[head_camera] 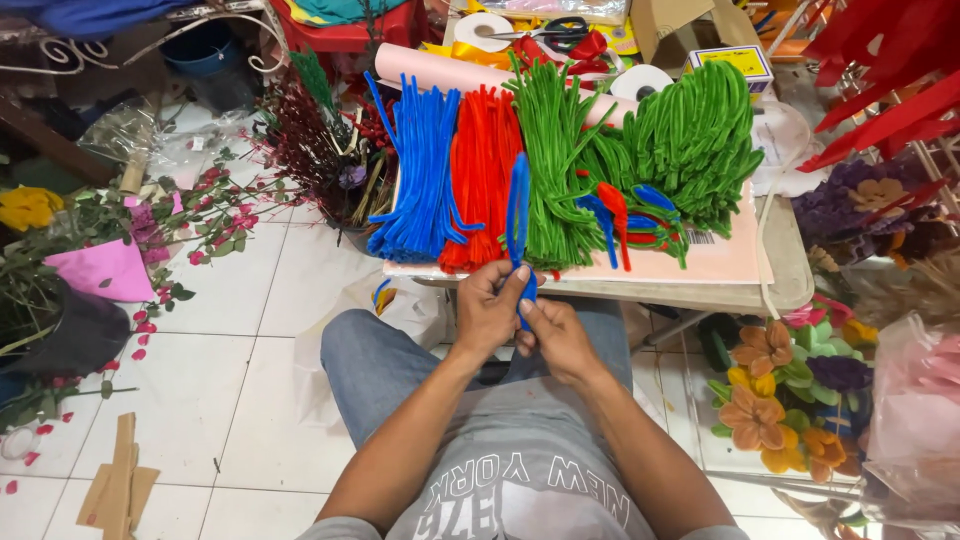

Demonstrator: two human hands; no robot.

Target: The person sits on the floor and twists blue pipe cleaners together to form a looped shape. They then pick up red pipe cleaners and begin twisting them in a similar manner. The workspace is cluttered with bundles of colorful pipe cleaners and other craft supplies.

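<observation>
Cluttered table holds pipe-cleaner piles behind both hands pinching blue pipe cleaner

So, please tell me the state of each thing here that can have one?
Left hand: fingers closed on the blue pipe cleaner.
Right hand: pinching its lower end.
Blue pipe cleaner: folded into a loop, upright.
Scissors: shut, lying flat.
Tape roll: lying flat.
Green pipe cleaners: piled, bent.

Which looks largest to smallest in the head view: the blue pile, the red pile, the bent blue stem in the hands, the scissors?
1. Blue pile and red pile: too alike to rank.
2. Bent blue stem, held by left hand and right hand.
3. Scissors, though they lie farther away, so this is unsure.
</observation>
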